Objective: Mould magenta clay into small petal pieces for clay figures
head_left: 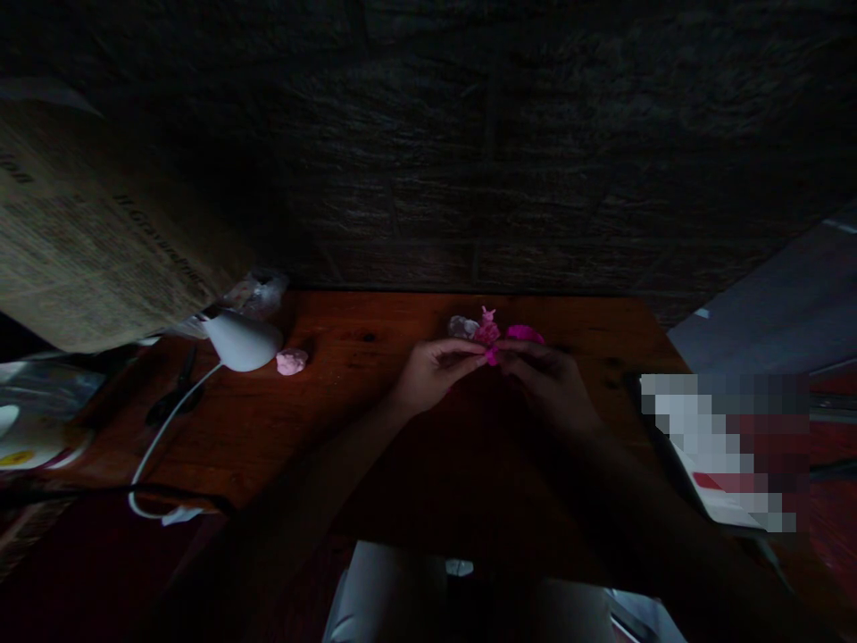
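Over the wooden table, my left hand (428, 371) and my right hand (553, 384) meet with fingers pinched together. Between the fingertips they hold a small bright magenta piece (494, 355), soft-looking like modelling clay; its exact shape is too dark to make out. Just behind it stands a small pink figure (487, 330) with two points at its top. A magenta rounded piece (526, 334) shows behind my right hand, partly covered by it. Beyond my left fingers lies a crumpled clear wrapper (461, 327). Farther left sits a pale pink lump (292, 361).
A white cone-shaped lamp base (242, 341) with a white cable (155, 446) stands at the left, under a newsprint-patterned shade (113, 223). Dark scissors-like handles (175, 404) lie near it. A dark brick wall (482, 152) rises behind the table (354, 357). A partly blurred-out flat object (703, 455) is at the right.
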